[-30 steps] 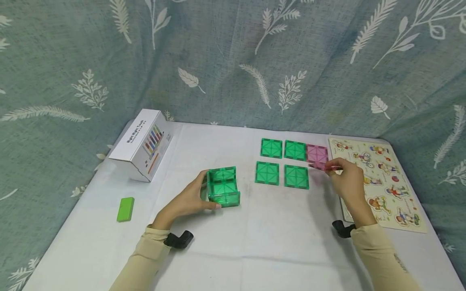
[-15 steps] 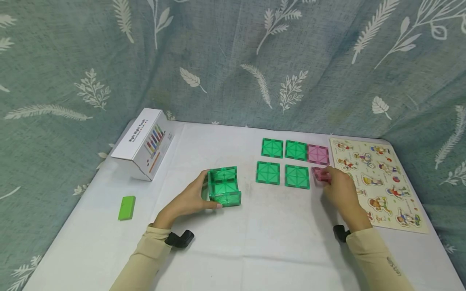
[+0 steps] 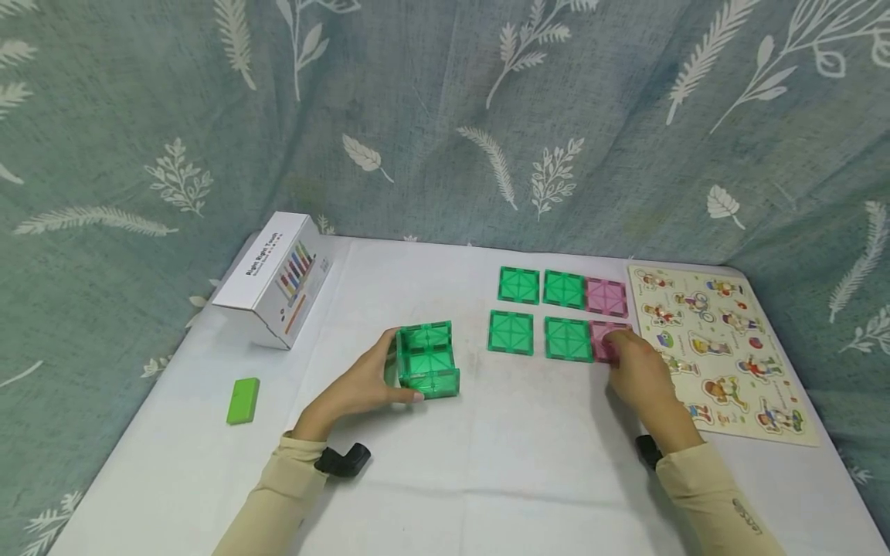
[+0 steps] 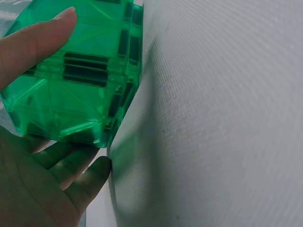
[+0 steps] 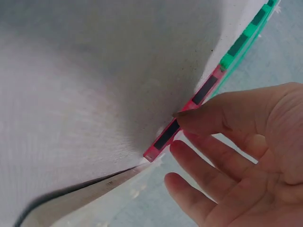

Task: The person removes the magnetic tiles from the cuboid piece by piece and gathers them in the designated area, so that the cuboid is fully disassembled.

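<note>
My left hand (image 3: pixel 358 384) holds an open-topped box of clear green magnetic tiles (image 3: pixel 429 382), its thumb at the near side and its fingers round the left and back. In the left wrist view the thumb lies over one green wall and the fingertips touch another. My right hand (image 3: pixel 643 380) pinches a pink magnetic tile (image 3: pixel 599 338) that lies flat, edge to edge with a green tile (image 3: pixel 568 339). The right wrist view shows the thumb on the pink tile's near edge, with the other fingers loosely bent beside it.
Above lie another pink tile (image 3: pixel 606 297) and two green ones, with one more green tile (image 3: pixel 511 333) to the left. A picture puzzle board (image 3: pixel 695 324) is right of my right hand. At left stand a white box (image 3: pixel 267 282) and a green block (image 3: pixel 242 401).
My right hand has brought the pink tile down and left, from raised and tilted to flat beside the green tile. The left hand keeps its hold on the green box.
</note>
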The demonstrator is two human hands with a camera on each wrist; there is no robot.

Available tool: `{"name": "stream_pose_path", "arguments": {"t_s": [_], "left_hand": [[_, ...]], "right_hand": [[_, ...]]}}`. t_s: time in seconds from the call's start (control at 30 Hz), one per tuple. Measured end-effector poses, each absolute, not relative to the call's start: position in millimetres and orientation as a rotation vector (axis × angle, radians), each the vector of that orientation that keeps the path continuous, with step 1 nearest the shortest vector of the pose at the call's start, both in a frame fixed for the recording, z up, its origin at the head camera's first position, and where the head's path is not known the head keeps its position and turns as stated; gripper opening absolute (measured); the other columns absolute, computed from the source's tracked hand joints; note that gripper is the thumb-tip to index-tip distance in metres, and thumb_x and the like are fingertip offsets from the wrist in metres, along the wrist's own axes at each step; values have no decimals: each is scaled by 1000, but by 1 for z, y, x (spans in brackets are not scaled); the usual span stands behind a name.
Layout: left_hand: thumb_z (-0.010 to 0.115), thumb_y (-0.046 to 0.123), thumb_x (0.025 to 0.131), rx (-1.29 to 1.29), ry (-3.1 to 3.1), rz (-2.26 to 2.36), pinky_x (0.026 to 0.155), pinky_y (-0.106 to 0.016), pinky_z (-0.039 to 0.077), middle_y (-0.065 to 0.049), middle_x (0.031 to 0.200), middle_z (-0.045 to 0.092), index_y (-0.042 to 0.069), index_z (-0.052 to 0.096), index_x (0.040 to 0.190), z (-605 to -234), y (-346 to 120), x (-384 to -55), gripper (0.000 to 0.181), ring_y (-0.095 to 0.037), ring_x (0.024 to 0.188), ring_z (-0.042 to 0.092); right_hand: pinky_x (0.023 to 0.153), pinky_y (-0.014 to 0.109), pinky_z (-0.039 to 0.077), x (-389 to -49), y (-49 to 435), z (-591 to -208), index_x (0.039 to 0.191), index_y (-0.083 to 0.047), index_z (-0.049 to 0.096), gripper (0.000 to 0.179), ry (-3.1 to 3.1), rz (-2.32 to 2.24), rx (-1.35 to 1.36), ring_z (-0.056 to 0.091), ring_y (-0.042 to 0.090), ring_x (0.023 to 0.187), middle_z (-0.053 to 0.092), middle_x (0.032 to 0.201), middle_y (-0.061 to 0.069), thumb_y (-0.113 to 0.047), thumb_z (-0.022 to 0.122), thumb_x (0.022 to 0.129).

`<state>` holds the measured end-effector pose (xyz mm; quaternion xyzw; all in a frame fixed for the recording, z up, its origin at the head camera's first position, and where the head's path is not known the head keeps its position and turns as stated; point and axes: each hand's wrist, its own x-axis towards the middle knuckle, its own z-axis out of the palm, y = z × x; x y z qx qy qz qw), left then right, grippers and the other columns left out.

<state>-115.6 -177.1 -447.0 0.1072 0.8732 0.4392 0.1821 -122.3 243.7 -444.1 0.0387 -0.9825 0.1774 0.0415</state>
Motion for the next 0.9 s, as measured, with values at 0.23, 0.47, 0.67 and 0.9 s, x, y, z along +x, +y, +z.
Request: {"name": "stream_pose_path", "arguments": {"t_s": [0.23, 0.47, 0.67, 0.9], "left_hand": [[90, 33, 74, 314, 2459, 1252, 122, -64, 28, -19, 164, 28, 15, 19, 157, -446, -178, -114, 111, -46, 152, 26], [90, 34, 73, 302, 2465, 1233, 122, -64, 28, -18, 164, 28, 16, 19, 157, -447, -178, -115, 111, -45, 152, 27], [91, 32, 72, 303, 2461, 1230, 121, -65, 29, -18, 164, 29, 17, 20, 158, -447, -179, -116, 112, -46, 150, 30], [91, 34, 71, 291, 2464, 1211, 122, -64, 27, -17, 164, 29, 18, 18, 158, -446, -181, -116, 115, -43, 151, 29]], "right_hand": [[95, 62, 50, -122, 242, -443, 121, 6, 63, 43, -3028, 554, 108, 61, 50, 114, 64, 122, 29, 12, 61, 78], [95, 63, 50, -120, 238, -438, 122, 6, 63, 44, -3015, 589, 102, 60, 50, 115, 63, 125, 30, 11, 59, 79], [91, 62, 52, -115, 226, -432, 120, 5, 65, 37, -2961, 670, 179, 62, 48, 113, 65, 124, 29, 9, 61, 84], [93, 59, 54, -109, 205, -422, 127, 1, 62, 40, -2958, 866, 307, 64, 44, 115, 65, 129, 25, -1, 69, 88]]}}
